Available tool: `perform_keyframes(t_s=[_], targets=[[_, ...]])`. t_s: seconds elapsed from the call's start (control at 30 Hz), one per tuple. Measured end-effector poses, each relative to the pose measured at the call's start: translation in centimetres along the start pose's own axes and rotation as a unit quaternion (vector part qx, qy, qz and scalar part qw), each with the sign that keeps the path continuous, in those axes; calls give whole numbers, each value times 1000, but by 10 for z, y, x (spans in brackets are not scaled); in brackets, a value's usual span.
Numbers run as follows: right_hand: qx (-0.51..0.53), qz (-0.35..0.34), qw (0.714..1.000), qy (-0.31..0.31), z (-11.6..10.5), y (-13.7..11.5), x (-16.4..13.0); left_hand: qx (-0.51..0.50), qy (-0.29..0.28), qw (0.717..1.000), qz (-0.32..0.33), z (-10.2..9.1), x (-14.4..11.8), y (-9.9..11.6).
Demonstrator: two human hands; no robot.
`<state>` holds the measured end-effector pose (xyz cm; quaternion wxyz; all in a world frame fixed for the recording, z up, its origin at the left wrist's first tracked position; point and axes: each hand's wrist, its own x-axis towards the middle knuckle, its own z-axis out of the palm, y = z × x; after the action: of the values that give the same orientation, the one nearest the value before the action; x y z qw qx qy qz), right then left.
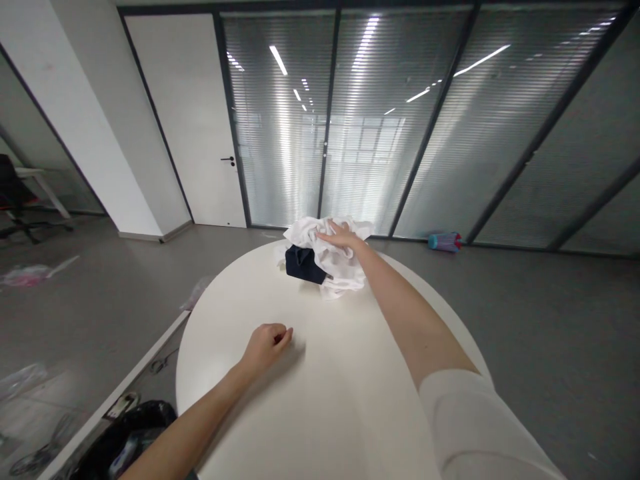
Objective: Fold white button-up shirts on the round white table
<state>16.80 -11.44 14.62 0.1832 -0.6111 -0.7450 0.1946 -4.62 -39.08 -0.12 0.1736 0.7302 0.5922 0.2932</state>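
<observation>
A crumpled heap of white cloth (343, 263) lies at the far edge of the round white table (320, 400). Against its left side rests a dark navy item (304, 265), perhaps folded fabric, partly covered by the white cloth. My right hand (341, 235) lies on top of the heap, its fingers stretched out and spread over the cloth. Nearer to me, my left hand (269, 343) hovers or rests just over the bare tabletop, fingers curled in with nothing visible in them.
A bin with a black bag (135, 433) stands at the table's lower left. Clear plastic (23, 381) and cables litter the floor on that side. Beyond the table are a white door (187, 120) and glass partitions (370, 120). A blue and red object (444, 242) lies by the glass.
</observation>
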Motion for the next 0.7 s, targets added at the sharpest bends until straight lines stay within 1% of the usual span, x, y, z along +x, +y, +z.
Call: perform_keyframes(t_s=[0.07, 0.13, 0.27, 0.37, 0.47, 0.57, 0.7], targets=[[-16, 3, 1000, -11, 18, 0, 2, 6, -5, 1000, -2, 1, 0, -1], [-22, -2, 1000, -2, 29, 1, 1, 9, -13, 1000, 0, 2, 1, 0], [-16, -12, 1000, 24, 36, 0, -4, 12, -31, 999, 18, 4, 1, 3], [11, -8, 997, 75, 41, -1, -8, 13, -33, 999, 20, 4, 0, 4], [82, 1, 986, 148, 47, 1, -9, 11, -26, 999, 17, 3, 1, 4], [141, 6, 970, 200, 44, 7, -6, 7, -17, 1000, 15, 2, 0, 4], [199, -6, 942, 270, 23, 21, -3, 0, -17, 1000, 20, 1, -1, 6]])
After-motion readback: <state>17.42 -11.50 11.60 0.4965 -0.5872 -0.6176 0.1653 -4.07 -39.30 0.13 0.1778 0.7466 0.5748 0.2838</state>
